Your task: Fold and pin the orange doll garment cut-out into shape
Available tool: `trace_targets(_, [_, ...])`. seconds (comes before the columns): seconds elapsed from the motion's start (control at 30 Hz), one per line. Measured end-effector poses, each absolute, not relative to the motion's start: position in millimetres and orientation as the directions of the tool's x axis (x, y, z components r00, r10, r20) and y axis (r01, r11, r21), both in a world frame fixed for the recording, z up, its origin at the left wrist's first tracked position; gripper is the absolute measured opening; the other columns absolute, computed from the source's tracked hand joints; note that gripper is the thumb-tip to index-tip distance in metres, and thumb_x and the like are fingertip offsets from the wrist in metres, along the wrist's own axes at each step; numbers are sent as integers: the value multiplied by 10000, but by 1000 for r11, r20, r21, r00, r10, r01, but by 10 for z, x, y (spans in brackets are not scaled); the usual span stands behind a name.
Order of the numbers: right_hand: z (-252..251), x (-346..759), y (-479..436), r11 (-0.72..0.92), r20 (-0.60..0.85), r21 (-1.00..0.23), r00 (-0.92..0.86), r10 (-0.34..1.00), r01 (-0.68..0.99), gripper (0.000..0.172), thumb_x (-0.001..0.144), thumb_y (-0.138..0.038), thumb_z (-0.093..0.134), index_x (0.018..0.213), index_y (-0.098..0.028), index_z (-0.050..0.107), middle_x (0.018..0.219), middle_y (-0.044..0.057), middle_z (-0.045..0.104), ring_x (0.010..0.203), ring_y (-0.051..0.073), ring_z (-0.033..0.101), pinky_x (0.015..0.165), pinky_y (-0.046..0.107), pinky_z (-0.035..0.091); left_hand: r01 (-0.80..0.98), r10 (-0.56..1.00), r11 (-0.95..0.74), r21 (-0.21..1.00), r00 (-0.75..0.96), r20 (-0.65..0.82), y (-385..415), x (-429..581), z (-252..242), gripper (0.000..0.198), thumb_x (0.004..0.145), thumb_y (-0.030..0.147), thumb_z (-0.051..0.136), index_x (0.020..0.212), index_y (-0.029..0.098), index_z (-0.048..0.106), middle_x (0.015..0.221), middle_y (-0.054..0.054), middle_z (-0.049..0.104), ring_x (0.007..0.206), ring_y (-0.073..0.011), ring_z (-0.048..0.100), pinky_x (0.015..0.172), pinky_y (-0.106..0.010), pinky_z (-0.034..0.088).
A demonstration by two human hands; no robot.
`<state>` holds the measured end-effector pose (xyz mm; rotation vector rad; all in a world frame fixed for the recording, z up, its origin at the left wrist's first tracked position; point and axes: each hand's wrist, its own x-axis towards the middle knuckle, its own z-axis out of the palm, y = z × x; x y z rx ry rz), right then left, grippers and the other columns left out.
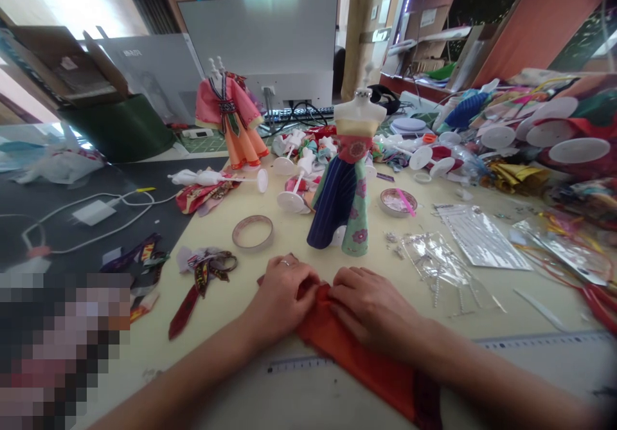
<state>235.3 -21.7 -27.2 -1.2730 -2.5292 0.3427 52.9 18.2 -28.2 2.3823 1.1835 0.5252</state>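
A strip of orange-red cloth [366, 369] runs from the table's front edge up to both hands. With a ring on one finger, my left hand [289, 292] pinches the cloth's far end. Beside it my right hand [369, 304] has its fingers curled onto the same cloth, the thumb side near the left fingertips. The fold between the fingers is partly hidden. Just beyond the hands stands a small white dress form [359, 112] in a red bodice and a skirt of navy and green floral panels [355, 215].
A roll of tape [252, 232] lies left of the dress form, another tape roll [398, 203] to its right. Plastic bags of chains [448, 269] and a ruler [544, 340] are at right. Fabric scraps [205, 269] lie left. Behind stand a pink-robed form [229, 115] and a monitor [260, 38].
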Motion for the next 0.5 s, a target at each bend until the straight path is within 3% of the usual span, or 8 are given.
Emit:
trace_targets(0.2, [-274,2356,-210,563,135,-368,-556,820,740,170,859,-163,471,846,-160,641,845,68,572,800,178,524,744,307,437,650,829,-511,562,545,124,181,543,-299,102,767,116,537,709,184,587,687,11,610,753,-177,535,795,-366,336])
trace_targets(0.5, [-252,2406,-150,342,215,-655,-268,939,674,128,855,-178,495,900,-157,612,924,57,595,788,147,566,733,284,448,591,860,-387,708,508,46,181,522,-220,113,801,194,521,724,187,602,726,-4,608,758,-173,549,733,-314,391])
